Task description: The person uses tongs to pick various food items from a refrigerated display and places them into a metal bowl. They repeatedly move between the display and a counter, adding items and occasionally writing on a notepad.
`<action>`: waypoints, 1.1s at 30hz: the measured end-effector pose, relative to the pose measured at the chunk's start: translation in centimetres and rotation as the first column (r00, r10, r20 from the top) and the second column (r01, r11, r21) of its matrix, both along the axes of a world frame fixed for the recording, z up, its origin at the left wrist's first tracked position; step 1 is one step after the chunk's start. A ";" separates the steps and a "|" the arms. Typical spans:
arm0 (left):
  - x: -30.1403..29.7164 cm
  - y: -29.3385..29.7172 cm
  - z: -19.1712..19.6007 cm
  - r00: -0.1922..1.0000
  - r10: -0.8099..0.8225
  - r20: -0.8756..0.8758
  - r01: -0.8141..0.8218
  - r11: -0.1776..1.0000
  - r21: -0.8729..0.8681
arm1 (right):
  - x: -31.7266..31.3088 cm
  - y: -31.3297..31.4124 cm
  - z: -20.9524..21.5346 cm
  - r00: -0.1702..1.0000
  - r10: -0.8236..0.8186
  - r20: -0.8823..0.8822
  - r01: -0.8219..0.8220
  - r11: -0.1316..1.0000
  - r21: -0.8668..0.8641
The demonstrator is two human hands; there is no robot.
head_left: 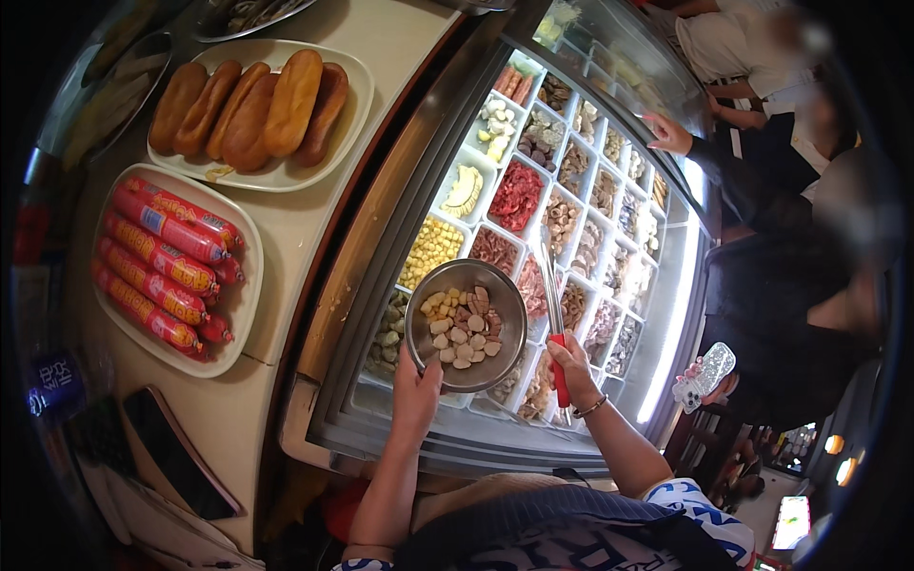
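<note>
My left hand (417, 388) grips the near left rim of a round steel bowl (511, 312), thumb over the edge. Inside the bowl lie yellow chunks, pinkish-brown pieces and pale round slices (459, 343). To the right of it, my right hand (575, 371) is closed around the red grip of a pair of metal tongs (550, 295). The tongs point away from me over trays of sliced meat; whether their tips hold anything I cannot make out. Beneath both hands, a lit display case holds white trays, among them yellow corn pieces (433, 249) and red meat (517, 195).
Left of the case, a counter (286, 224) bears a plate of fried dough sticks (249, 109), a plate of red-wrapped sausages (164, 262) and a dark phone (176, 447). Across the glass, one person's hand (672, 135) points at the trays; another person holds a glittery phone (706, 376).
</note>
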State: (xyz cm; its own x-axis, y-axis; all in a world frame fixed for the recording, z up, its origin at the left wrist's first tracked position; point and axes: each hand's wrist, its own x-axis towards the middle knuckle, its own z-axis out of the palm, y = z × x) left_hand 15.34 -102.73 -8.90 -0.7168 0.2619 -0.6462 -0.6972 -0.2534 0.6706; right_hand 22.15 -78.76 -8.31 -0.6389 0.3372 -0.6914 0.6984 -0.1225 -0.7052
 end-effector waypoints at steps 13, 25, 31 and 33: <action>0.1 0.3 -1.2 0.988 0.130 -0.082 -0.125 0.990 0.068 | -15.0 10.0 -4.4 0.963 0.161 -0.218 -0.069 0.924 0.377; -1.3 0.5 0.0 0.994 0.011 0.113 0.005 0.991 -0.137 | -34.7 21.5 -10.1 0.988 -0.128 -0.086 0.139 0.982 0.130; -3.2 1.0 2.8 0.981 -0.064 0.185 0.110 0.961 -0.252 | -38.9 23.5 -12.3 0.962 -0.245 -0.123 0.242 0.969 -0.038; -3.0 1.1 2.6 0.976 -0.037 0.214 0.093 0.961 -0.259 | -39.6 23.4 -12.7 0.957 -0.253 -0.140 0.253 0.967 -0.017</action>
